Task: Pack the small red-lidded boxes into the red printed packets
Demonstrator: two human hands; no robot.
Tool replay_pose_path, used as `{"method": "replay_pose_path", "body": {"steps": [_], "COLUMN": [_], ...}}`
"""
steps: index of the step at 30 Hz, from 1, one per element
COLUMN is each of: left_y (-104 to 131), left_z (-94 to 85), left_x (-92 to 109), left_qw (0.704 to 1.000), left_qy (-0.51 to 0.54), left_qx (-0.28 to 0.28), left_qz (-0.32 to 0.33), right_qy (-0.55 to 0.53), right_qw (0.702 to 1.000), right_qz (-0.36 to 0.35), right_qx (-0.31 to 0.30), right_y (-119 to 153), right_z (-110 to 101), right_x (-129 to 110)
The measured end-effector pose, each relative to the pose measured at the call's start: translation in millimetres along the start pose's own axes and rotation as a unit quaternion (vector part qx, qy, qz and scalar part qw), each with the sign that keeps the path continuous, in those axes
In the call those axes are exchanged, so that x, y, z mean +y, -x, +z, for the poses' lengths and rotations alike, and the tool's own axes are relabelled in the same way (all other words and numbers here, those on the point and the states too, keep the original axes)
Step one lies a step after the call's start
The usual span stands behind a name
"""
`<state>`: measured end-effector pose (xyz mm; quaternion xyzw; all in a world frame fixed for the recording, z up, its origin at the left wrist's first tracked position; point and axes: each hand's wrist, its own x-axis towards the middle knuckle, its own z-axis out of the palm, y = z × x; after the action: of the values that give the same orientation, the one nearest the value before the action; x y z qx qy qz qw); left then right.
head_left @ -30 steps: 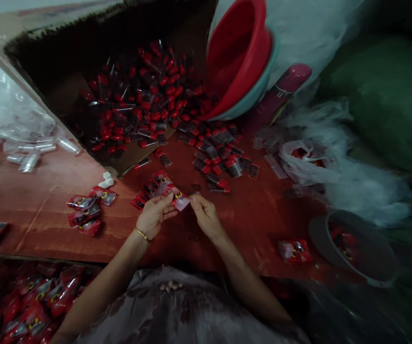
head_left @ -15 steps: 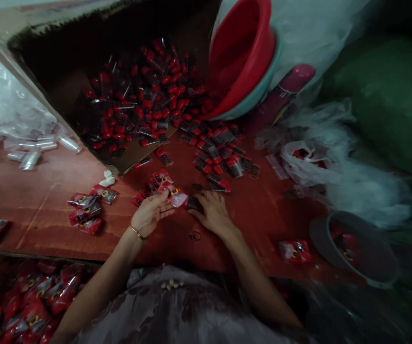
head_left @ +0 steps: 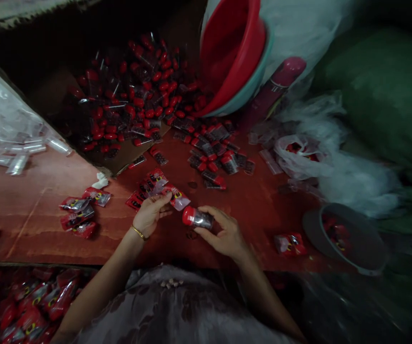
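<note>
Between the thumb and fingers of my left hand (head_left: 152,214) is a printed red packet (head_left: 178,198) with a clear end. More red packets (head_left: 148,184) lie on the table just beyond that hand. My right hand (head_left: 223,231) grips a small clear jar (head_left: 203,220) with dark contents, its red cap (head_left: 189,215) pointing left toward the packet. Jar and packet are close together but apart. Several similar red-capped jars (head_left: 229,162) lie loose on the red table (head_left: 252,210) beyond my hands.
A tipped cardboard box (head_left: 91,165) spills red-capped jars at the back. Nested red (head_left: 223,62) and teal basins lean beside a pink spray can (head_left: 274,91). Empty clear tubes (head_left: 19,160) lie left, filled packets (head_left: 79,217) nearer. A grey tub (head_left: 313,234) stands right.
My right hand has turned and drawn the jar nearer to me, so its red cap now shows facing left. My left hand still holds the packet. The whole view has shifted slightly.
</note>
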<state>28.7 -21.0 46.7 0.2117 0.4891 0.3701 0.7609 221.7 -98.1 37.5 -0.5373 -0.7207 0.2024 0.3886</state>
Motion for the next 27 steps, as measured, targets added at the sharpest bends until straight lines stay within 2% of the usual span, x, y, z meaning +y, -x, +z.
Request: {"method": "replay_pose_path", "body": {"steps": [5, 10, 15, 22, 27], "left_y": [4, 7, 11, 12, 9], "left_z": [0.2, 0.6, 9.0, 17.9, 19.1], "left_x": [-1, -1, -3, -17, -22], "left_qw": [0.999, 0.998, 0.997, 0.996, 0.995], "left_qy": [-0.029, -0.016, 0.029, 0.019, 0.014], "left_qx": [-0.014, -0.020, -0.021, 0.000, -0.015], "left_qz": [0.024, 0.060, 0.070, 0.087, 0.102], "right_qy": [-0.002, -0.017, 0.004, 0.055, 0.077], "right_qw": [1.000, 0.999, 0.999, 0.995, 0.991], "right_qz": [0.003, 0.043, 0.036, 0.008, 0.006], "right_qx": [-0.001, -0.009, 0.035, 0.085, 0.111], "right_y": [-5, -8, -7, -13, -18], "right_z": [2, 8, 13, 20, 27], "right_x": [-4, -4, -6, -8, -13]}}
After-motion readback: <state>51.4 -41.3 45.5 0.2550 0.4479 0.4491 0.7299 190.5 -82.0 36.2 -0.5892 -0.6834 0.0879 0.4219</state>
